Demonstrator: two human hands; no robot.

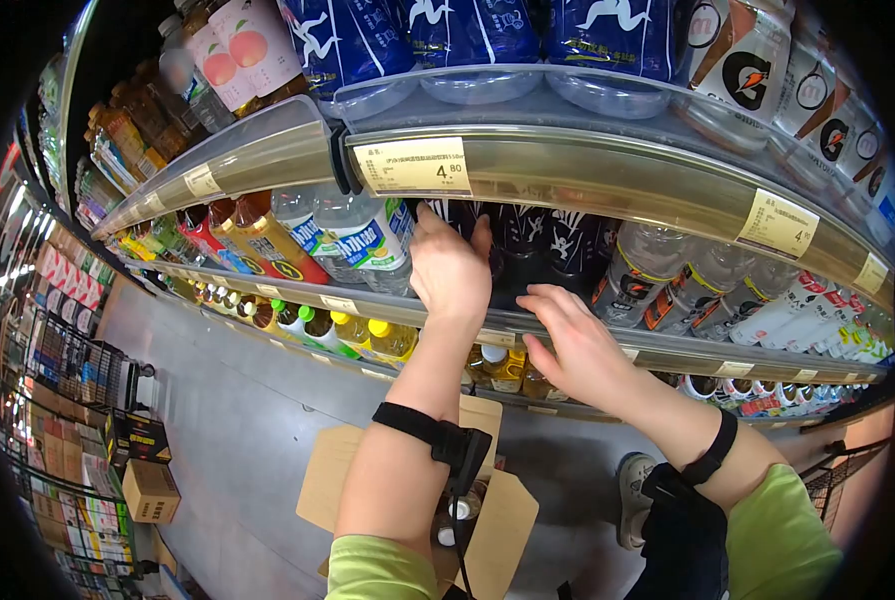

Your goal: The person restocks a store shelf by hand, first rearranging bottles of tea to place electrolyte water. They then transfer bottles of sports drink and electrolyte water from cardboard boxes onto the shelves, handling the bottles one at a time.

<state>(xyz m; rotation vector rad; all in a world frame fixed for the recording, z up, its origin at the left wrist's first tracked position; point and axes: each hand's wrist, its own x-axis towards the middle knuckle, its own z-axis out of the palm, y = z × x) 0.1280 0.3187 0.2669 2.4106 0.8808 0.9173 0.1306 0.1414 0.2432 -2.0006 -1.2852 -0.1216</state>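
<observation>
My left hand (452, 268) reaches into the middle shelf, its fingers and thumb around a dark bottle (461, 216) that they partly hide. Similar dark bottles with white figure prints (574, 240) stand just to its right. On its other side are clear bottles with blue and green labels (372, 240). My right hand (572, 335) is at the front edge of this shelf, palm down, fingers apart and holding nothing.
Below my arms, an open cardboard box (502, 535) on the floor holds bottles. Blue-labelled bottles (477, 35) stand overhead behind a clear shelf guard (507, 105). Clear bottles with orange marks (639, 270) stand at right. A wire cart (72, 365) is far left.
</observation>
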